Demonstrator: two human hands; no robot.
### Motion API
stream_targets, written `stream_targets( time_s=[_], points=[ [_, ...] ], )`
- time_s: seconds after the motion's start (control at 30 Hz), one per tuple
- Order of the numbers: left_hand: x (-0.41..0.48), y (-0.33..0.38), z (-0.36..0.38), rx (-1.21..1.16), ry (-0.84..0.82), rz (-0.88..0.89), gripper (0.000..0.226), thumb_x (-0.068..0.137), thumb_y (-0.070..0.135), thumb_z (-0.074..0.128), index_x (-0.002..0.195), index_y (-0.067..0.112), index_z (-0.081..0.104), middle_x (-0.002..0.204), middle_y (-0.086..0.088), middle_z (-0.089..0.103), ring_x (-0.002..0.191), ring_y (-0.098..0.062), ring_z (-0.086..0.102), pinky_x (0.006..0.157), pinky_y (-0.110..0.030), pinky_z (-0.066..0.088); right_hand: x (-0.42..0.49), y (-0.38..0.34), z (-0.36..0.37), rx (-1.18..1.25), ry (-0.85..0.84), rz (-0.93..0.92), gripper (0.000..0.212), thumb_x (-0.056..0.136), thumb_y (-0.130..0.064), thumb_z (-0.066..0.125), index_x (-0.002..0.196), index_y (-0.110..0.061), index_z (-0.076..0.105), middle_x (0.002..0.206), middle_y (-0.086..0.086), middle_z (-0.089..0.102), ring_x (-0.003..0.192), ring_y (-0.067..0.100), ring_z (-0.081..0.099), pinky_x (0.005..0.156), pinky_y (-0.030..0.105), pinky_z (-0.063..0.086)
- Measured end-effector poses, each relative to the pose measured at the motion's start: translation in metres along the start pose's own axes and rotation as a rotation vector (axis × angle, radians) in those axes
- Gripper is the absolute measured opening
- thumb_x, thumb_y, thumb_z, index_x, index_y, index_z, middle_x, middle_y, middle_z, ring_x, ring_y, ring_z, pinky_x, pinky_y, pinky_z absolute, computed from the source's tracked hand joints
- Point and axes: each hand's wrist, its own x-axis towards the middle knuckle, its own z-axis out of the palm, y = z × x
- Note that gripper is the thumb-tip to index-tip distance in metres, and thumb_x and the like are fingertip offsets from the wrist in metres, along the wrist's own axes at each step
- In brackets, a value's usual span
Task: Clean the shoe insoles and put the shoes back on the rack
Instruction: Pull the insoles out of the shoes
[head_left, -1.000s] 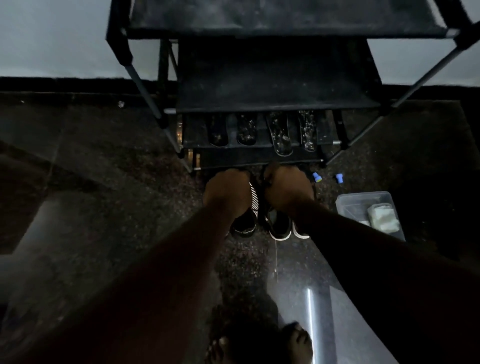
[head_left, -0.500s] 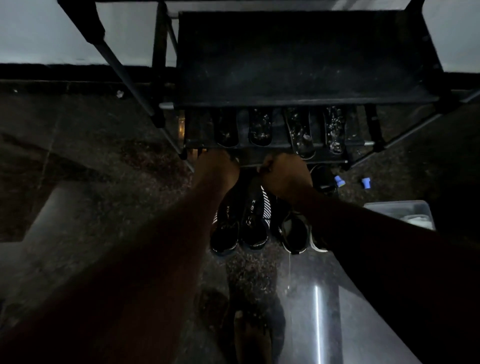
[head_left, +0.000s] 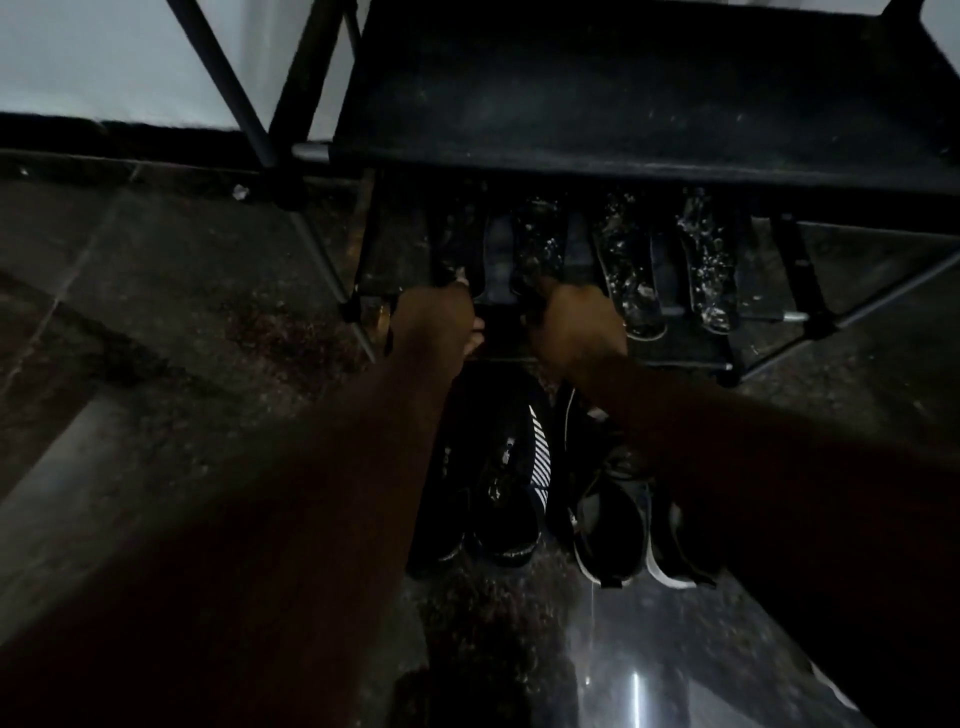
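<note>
Four insoles are laid side by side on the lower shelf (head_left: 396, 254) of a black shoe rack (head_left: 623, 98), their long sides running from the back edge to the front edge. The two right insoles (head_left: 626, 265) glisten with wet drops and overhang the front edge slightly. The left hand (head_left: 441, 319) is stretched to the front left corner of that shelf, at the near end of the leftmost insole (head_left: 453, 244); in the dim light it cannot be told whether that insole is gripped or only touched. The right hand (head_left: 576, 327) is seen from the back, its fingers curled, seemingly round the near end of the second insole (head_left: 537, 244), with the thumb raised against it. Two pairs of shoes are stood on the dark polished floor (head_left: 208, 322) just in front of the rack, toes toward it: a black pair with white stripes (head_left: 506, 483) under the left forearm, and a black pair with white soles (head_left: 613, 525) beside it to the right, partly covered by the right forearm. A pale wall (head_left: 104, 57) is seen behind the rack.
</note>
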Motion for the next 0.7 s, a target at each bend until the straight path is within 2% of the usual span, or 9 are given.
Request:
stream_targets(
  time_s=[0.1, 0.23, 0.27, 0.37, 0.4, 0.47, 0.53, 0.6, 0.7],
  points=[
    [0.000, 0.000, 0.007, -0.051, -0.009, 0.023, 0.044, 0.104, 0.038, 0.057, 0.124, -0.001, 0.062, 0.102, -0.010, 0.071, 0.066, -0.015, 0.065, 0.034, -0.016, 0.042, 0.001, 0.005, 0.009, -0.008, 0.126, -0.021, 0.040, 0.090, -0.032, 0.061, 0.130, -0.031, 0.065, 0.106, 0.021, 0.072, 0.100, 0.044, 0.068, 0.083, 0.045, 0.057],
    [-0.022, 0.005, 0.004, -0.033, -0.080, 0.049, 0.032, 0.107, 0.034, 0.051, 0.104, 0.005, 0.065, 0.079, -0.005, 0.062, 0.063, -0.014, 0.059, 0.043, -0.021, 0.048, -0.009, 0.004, 0.006, -0.021, 0.206, -0.022, 0.029, 0.090, -0.033, 0.062, 0.113, -0.020, 0.073, 0.103, 0.022, 0.072, 0.095, 0.043, 0.069, 0.080, 0.043, 0.058],
    [-0.031, 0.007, 0.001, -0.035, -0.109, 0.053, 0.032, 0.107, 0.034, 0.051, 0.102, 0.005, 0.063, 0.080, -0.005, 0.060, 0.067, -0.016, 0.058, 0.047, -0.023, 0.049, -0.013, 0.002, -0.001, -0.031, 0.232, -0.038, 0.027, 0.090, -0.031, 0.062, 0.110, -0.018, 0.074, 0.104, 0.023, 0.071, 0.095, 0.044, 0.069, 0.079, 0.043, 0.058],
    [-0.065, 0.011, -0.009, -0.076, -0.170, 0.139, 0.020, 0.106, 0.025, 0.051, 0.112, 0.008, 0.061, 0.089, -0.005, 0.057, 0.088, -0.025, 0.059, 0.061, -0.030, 0.052, -0.031, 0.001, -0.028, -0.049, 0.280, -0.068, 0.028, 0.088, -0.030, 0.061, 0.107, -0.017, 0.076, 0.103, 0.021, 0.073, 0.096, 0.042, 0.070, 0.082, 0.042, 0.058],
    [-0.078, 0.012, -0.011, -0.116, -0.161, 0.173, 0.015, 0.106, 0.020, 0.051, 0.106, 0.009, 0.060, 0.088, -0.006, 0.056, 0.085, -0.024, 0.059, 0.063, -0.031, 0.053, -0.038, 0.001, -0.037, -0.023, 0.288, -0.067, 0.027, 0.089, -0.031, 0.061, 0.107, -0.017, 0.077, 0.103, 0.019, 0.074, 0.097, 0.041, 0.071, 0.084, 0.041, 0.058],
    [-0.119, 0.012, -0.023, -0.200, -0.149, 0.242, 0.014, 0.104, 0.013, 0.050, 0.096, 0.008, 0.060, 0.086, -0.008, 0.056, 0.078, -0.023, 0.060, 0.054, -0.029, 0.056, -0.072, 0.002, -0.061, 0.088, 0.333, -0.046, 0.026, 0.088, -0.032, 0.063, 0.102, -0.017, 0.078, 0.103, 0.015, 0.076, 0.099, 0.038, 0.070, 0.086, 0.038, 0.057],
    [-0.166, 0.003, -0.034, -0.276, -0.143, 0.317, 0.013, 0.101, 0.007, 0.051, 0.106, 0.002, 0.063, 0.090, -0.011, 0.059, 0.078, -0.023, 0.062, 0.045, -0.027, 0.057, -0.123, 0.005, -0.077, 0.222, 0.412, -0.026, 0.025, 0.087, -0.038, 0.066, 0.093, -0.018, 0.080, 0.095, 0.011, 0.078, 0.096, 0.035, 0.071, 0.085, 0.035, 0.057],
    [-0.216, -0.013, -0.039, -0.365, -0.144, 0.379, 0.022, 0.099, 0.001, 0.051, 0.117, -0.003, 0.063, 0.090, -0.013, 0.060, 0.072, -0.021, 0.062, 0.051, -0.030, 0.062, -0.181, 0.007, -0.088, 0.349, 0.490, 0.004, 0.031, 0.090, -0.045, 0.067, 0.082, -0.017, 0.078, 0.084, 0.009, 0.077, 0.088, 0.030, 0.071, 0.078, 0.030, 0.056],
    [-0.307, -0.056, -0.049, -0.462, -0.119, 0.376, 0.021, 0.098, -0.001, 0.051, 0.112, -0.007, 0.065, 0.086, -0.014, 0.064, 0.057, -0.018, 0.062, 0.065, -0.035, 0.065, -0.274, 0.013, -0.096, 0.473, 0.561, 0.081, 0.029, 0.092, -0.039, 0.068, 0.072, -0.018, 0.074, 0.084, 0.007, 0.077, 0.086, 0.027, 0.071, 0.073, 0.024, 0.049]
  ],
)
